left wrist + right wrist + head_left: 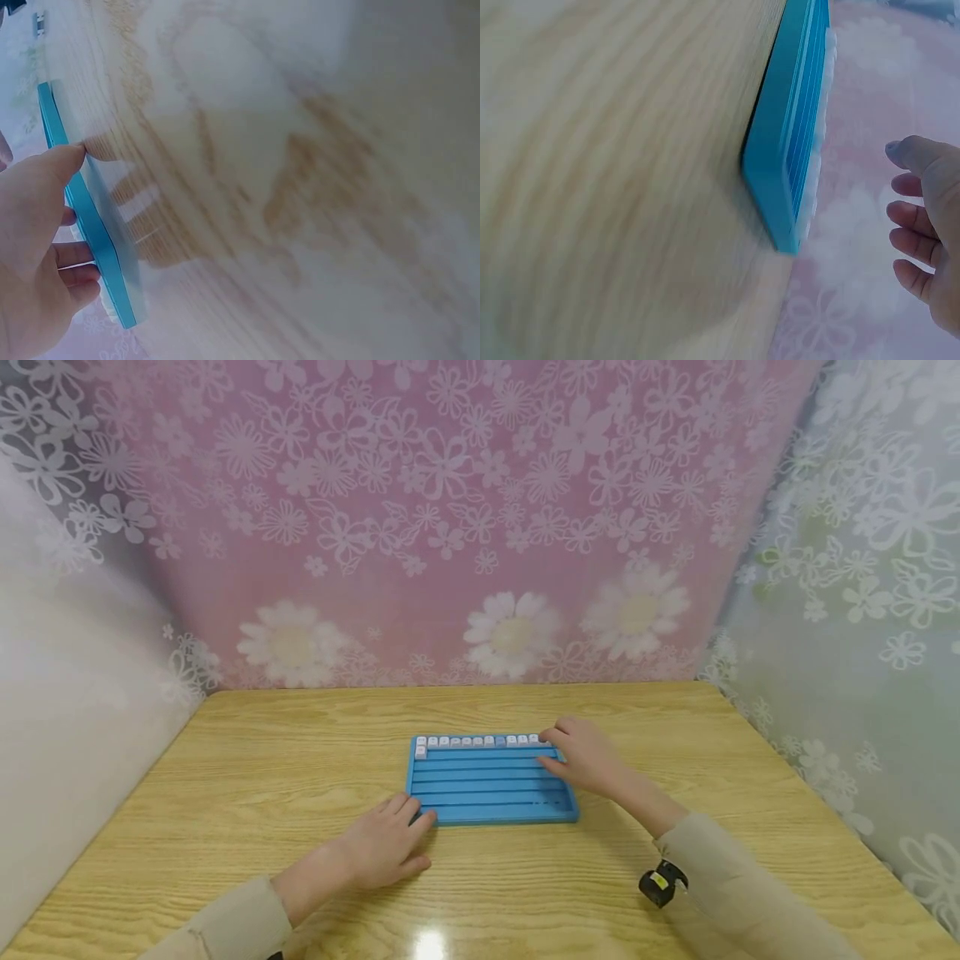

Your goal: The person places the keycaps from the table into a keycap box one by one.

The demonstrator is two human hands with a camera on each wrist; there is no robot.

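While both hands lie on the wooden desk (675,718), the left hand (382,847) rests flat, its straight fingers touching the near left corner of the blue tray (491,806). Farther back, the right hand (585,758) hovers loosely over the tray's right side. White keycaps (480,742) fill the far row.

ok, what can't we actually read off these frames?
- Keycap legends: too small in the head view.
- Far-right keycaps: hidden under the right hand, head view.
- Whether the right hand touches the blue tray: the right wrist view shows a gap, the head view overlaps.
- Table grain: blurred in both wrist views.
- Left hand: cut off by the left wrist frame edge.
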